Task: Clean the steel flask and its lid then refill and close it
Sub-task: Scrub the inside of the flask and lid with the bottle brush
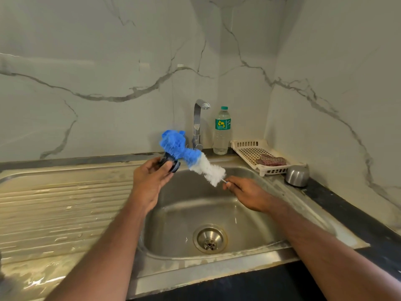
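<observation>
Blue and white bristles of the brush [191, 158] sit against the lid [171, 164]; I read the blue end as bent over the lid's top, the white end running down and right toward the wire handle. Left hand [149, 181]: fingers curled round the lid, a dark, round part held above the left edge of the sink [249, 218]; thumb on the near face of the lid. Right hand [245, 192]: fingertips pinching the thin wire handle just below the white bristles; the rest of the handle is hidden inside the hand. Both hands are over the basin, the left higher than the right; both forearms enter from the bottom edge.

Sink: steel basin with a round drain [210, 238] near its middle; ribbed drainboard [65, 205] to the left, wet and streaked. Tap [198, 122]: chrome, upright behind the basin, spout turned right; I see no stream from it. Bottle [221, 130]: clear plastic, green label, green cap, standing upright just right of the tap. Tray [245, 148]: cream, perforated, on the right rim of the sink; a striped cloth [271, 160] lies in it. Cup [297, 175]: steel, domed, set mouth-down on the dark counter [347, 211], touching the near corner of the tray. I cannot find the flask body in this view. Walls: white marble with grey veins.
</observation>
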Motion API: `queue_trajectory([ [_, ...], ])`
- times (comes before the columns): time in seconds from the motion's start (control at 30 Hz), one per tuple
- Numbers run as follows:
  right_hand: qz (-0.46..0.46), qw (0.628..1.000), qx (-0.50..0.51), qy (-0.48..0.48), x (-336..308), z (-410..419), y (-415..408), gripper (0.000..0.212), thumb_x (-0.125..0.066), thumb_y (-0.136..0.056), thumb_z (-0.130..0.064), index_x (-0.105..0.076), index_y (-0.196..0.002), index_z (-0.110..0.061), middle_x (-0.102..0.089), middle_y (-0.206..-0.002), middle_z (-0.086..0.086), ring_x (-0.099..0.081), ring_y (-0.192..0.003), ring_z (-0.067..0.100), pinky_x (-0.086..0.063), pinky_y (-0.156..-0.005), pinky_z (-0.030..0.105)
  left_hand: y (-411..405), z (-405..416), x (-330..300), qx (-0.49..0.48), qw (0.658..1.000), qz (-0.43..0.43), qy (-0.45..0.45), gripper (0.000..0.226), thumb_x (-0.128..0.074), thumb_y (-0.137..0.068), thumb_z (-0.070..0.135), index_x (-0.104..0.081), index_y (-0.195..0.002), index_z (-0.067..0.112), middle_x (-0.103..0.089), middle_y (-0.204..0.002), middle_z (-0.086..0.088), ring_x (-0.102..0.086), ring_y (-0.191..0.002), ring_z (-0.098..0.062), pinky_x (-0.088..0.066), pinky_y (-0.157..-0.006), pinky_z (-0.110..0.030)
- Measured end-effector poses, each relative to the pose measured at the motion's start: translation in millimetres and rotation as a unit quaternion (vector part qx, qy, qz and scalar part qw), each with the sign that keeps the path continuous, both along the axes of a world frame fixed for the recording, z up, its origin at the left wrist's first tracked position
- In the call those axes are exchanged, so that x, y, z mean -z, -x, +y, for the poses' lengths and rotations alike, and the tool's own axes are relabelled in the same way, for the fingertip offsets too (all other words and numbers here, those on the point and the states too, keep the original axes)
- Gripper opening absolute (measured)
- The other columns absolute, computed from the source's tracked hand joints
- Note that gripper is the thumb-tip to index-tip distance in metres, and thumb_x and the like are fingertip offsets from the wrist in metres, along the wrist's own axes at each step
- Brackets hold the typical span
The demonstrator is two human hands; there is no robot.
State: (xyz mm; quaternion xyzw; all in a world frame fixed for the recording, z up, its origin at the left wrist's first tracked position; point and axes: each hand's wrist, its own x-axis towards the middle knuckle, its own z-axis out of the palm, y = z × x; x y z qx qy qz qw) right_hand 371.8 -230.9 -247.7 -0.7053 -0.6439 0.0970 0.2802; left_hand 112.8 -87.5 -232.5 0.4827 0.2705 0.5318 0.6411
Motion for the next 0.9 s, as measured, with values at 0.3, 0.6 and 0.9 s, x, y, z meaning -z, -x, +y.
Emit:
queue_trajectory([
  [0.3,0.017,1.000,0.004,0.003,0,-4,-1,0.024,-0.043,-0.108,-0.022,-0.060,-0.091,-0.026,-0.062,-0.088,-0.005,-0.056,-0.081,0.008,-0.041,-0.071,0.024,-2,-3,-1,0.033,0.999,-0.038,0.011,0.046,-0.072,-0.086,0.001,-0.061,-0.130,0.009,-0.074,-0.118,-0.007,-0.071,-0.110,-0.024,-0.055,-0.095,-0.038],
  [0.6,0.020,1.000,0.004,-0.014,-2,-4,5,0.029,-0.043,-0.107,-0.021,-0.054,-0.083,-0.031,-0.060,-0.083,-0.003,-0.054,-0.076,0.012,-0.043,-0.071,0.031,-7,-3,1,0.034,0.999,-0.023,0.004,0.034,-0.071,-0.088,0.002,-0.063,-0.120,0.008,-0.072,-0.121,-0.012,-0.070,-0.113,-0.025,-0.055,-0.097,-0.037],
  [0.9,-0.004,0.999,-0.012,-0.040,-1,-4,-1,0.026,-0.045,-0.107,-0.024,-0.053,-0.083,-0.030,-0.059,-0.082,-0.005,-0.056,-0.079,0.013,-0.046,-0.074,0.038,-3,-4,0,0.044,0.999,-0.027,0.000,0.037,-0.066,-0.093,0.005,-0.063,-0.129,0.009,-0.073,-0.121,-0.007,-0.069,-0.114,-0.023,-0.052,-0.101,-0.040],
])
